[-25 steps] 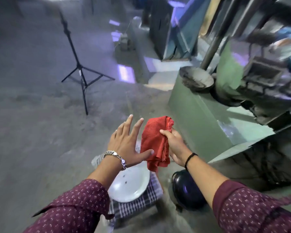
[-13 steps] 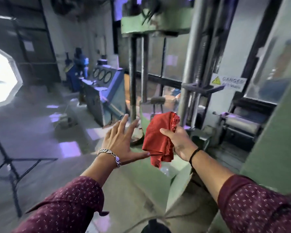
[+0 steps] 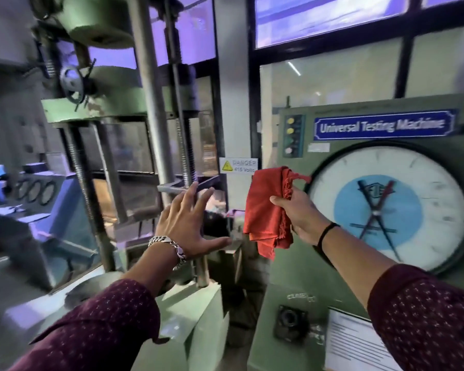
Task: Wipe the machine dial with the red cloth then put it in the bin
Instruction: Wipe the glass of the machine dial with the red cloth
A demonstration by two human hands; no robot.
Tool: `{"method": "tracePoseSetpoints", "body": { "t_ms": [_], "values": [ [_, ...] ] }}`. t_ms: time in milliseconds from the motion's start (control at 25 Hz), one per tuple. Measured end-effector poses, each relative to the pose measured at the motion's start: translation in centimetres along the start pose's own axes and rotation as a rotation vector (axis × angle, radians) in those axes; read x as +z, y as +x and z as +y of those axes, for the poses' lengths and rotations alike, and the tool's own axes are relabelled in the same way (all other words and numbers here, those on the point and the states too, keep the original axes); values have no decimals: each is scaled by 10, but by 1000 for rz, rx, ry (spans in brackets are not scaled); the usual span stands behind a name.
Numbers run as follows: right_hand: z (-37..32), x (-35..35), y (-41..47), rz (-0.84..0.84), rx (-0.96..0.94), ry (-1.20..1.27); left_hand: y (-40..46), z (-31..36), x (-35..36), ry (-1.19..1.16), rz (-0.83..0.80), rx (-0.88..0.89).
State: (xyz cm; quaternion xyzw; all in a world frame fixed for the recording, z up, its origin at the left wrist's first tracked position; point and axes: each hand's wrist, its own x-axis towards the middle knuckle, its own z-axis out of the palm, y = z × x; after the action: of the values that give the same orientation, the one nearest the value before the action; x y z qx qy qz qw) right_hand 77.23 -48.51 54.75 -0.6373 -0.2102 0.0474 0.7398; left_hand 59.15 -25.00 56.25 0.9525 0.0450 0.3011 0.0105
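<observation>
My right hand [image 3: 299, 214] grips a bunched red cloth [image 3: 267, 210] that hangs in the air just left of the machine dial [image 3: 413, 180]. The dial is a large round white face with a blue centre and crossed needles, set in a green cabinet. The cloth's top corner reaches the dial's black rim; whether it touches I cannot tell. My left hand [image 3: 189, 223] is held up with fingers spread, holding nothing, a short way left of the cloth. No bin is in view.
The green cabinet carries a blue "Universal Testing Machine" plate [image 3: 383, 125] and a button panel [image 3: 294, 136]. Left of it rise the press's steel columns [image 3: 156, 124] and threaded screws. A yellow danger sign [image 3: 239, 166] hangs on the pillar. A blue gauge console [image 3: 38, 191] stands far left.
The view has swung up and to the right, from the floor to the machine front. The dial has come into sight. Both hands kept their pose, with the cloth still in my right hand.
</observation>
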Motion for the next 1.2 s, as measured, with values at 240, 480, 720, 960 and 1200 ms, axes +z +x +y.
{"method": "tracePoseSetpoints", "body": {
  "t_ms": [240, 480, 720, 960, 1200],
  "values": [
    [-28, -159, -2, 161, -30, -37, 67, 128, 34, -95, 9, 122],
    [-32, -284, -19, 287, -40, -94, 110, 237, 68, -147, 3, 212],
    [-6, -382, -32, 489, -38, -221, 144, 313, 107, -195, -46, 282],
    [20, -433, -24, 837, -49, -515, 187, 321, 151, -266, -45, 288],
    [27, -453, 48, 1108, -178, -878, 233, 292, 215, -431, -103, 214]
  ]
}}
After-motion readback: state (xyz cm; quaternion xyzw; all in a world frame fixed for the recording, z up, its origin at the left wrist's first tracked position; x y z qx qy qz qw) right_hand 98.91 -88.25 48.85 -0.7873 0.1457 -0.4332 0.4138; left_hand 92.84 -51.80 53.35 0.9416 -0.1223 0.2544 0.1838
